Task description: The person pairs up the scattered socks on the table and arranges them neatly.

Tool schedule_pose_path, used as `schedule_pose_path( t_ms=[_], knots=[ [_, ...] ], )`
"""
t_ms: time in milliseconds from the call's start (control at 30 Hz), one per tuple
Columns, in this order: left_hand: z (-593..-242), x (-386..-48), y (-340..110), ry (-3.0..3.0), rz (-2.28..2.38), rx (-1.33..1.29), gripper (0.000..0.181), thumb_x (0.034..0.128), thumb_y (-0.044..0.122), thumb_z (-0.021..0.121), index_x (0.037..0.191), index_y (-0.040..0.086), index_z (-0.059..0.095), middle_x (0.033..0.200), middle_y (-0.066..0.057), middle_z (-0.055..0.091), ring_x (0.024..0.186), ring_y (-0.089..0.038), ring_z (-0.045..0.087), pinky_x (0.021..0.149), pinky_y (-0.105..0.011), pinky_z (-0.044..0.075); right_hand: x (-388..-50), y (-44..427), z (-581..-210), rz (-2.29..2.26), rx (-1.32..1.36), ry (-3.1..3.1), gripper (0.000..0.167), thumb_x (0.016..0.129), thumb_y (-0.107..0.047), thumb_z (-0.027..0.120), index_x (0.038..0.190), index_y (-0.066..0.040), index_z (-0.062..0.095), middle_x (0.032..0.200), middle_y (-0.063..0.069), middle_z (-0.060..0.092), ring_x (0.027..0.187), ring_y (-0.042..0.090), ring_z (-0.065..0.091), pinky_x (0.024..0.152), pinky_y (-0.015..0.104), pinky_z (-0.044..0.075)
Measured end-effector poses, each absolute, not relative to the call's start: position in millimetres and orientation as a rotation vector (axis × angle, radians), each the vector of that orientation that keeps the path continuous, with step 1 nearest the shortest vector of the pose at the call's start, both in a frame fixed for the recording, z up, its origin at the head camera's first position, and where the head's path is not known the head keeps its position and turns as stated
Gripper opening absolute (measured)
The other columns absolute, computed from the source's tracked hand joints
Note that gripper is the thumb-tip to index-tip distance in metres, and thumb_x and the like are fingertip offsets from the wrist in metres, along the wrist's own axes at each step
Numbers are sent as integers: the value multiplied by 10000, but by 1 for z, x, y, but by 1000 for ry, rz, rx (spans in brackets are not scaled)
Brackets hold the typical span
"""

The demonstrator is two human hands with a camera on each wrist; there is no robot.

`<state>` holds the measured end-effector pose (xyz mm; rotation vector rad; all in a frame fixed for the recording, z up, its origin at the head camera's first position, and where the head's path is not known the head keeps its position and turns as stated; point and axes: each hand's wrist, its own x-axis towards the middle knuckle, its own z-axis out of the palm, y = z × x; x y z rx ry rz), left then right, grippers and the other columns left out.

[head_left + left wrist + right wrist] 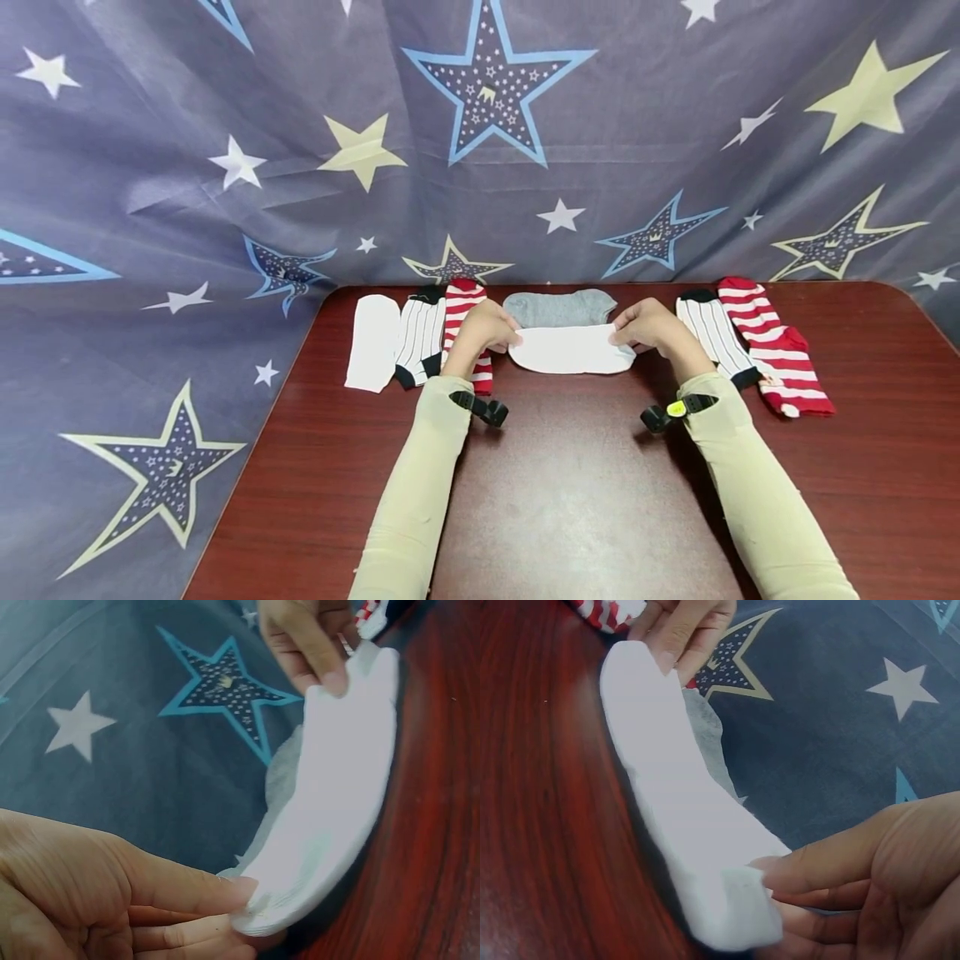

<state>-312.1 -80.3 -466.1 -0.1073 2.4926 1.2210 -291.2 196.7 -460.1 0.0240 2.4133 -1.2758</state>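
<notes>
A white sock (572,350) is stretched sideways between both hands, in front of a grey sock (558,308) at the back of the table. My left hand (491,325) pinches its left end between thumb and fingers; in the left wrist view the thumb (217,894) presses on top of the fabric. The other end is pinched by my right hand (647,325), whose thumb (802,871) lies over the sock in the right wrist view. Both wrist views show the sock's long edge raised a little off the wood. Part of the grey sock is hidden behind it.
Left of the hands lie another white sock (372,343), a black-and-white striped sock (420,337) and a red-and-white striped sock (461,308). A striped black-and-white sock (716,333) and a red-and-white one (780,354) lie at right. A star-patterned cloth (480,208) hangs behind the table (585,500).
</notes>
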Motion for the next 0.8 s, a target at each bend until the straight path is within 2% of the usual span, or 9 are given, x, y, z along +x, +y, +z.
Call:
schedule_pose_path(
  t_ms=[200, 533, 667, 800],
  knots=[
    [-466, -312, -74, 2661, 1003, 17, 164, 786, 29, 823, 950, 24, 809, 799, -88, 759, 535, -68, 585, 548, -204, 537, -291, 195, -460, -1212, 41, 2489, 284, 853, -3, 754, 1072, 142, 646, 898, 79, 649, 741, 114, 608, 695, 321, 595],
    [-465, -311, -71, 2731, 890, 66, 148, 810, 71, 829, 957, 64, 819, 836, -75, 773, 564, -93, 620, 528, -193, 491, -288, 193, -462, -1139, 85, 2589, 228, 843, -58, 759, 1003, 89, 687, 887, 85, 652, 663, 100, 610, 672, 312, 614],
    [-466, -310, -71, 2744, 884, 64, 124, 812, 63, 828, 935, 67, 821, 827, -74, 772, 558, -90, 617, 516, -189, 468, -287, 191, -462, -1072, 84, 2668, 190, 833, -80, 774, 952, 54, 711, 817, 50, 657, 627, 103, 602, 621, 277, 576],
    [-465, -310, -72, 2757, 844, 81, 88, 804, 53, 829, 888, 76, 820, 848, -57, 775, 568, -87, 621, 516, -182, 472, -285, 188, -461, -974, 59, 2761, 159, 813, -116, 788, 900, 9, 741, 708, -3, 650, 641, 141, 582, 584, 247, 470]
  ],
)
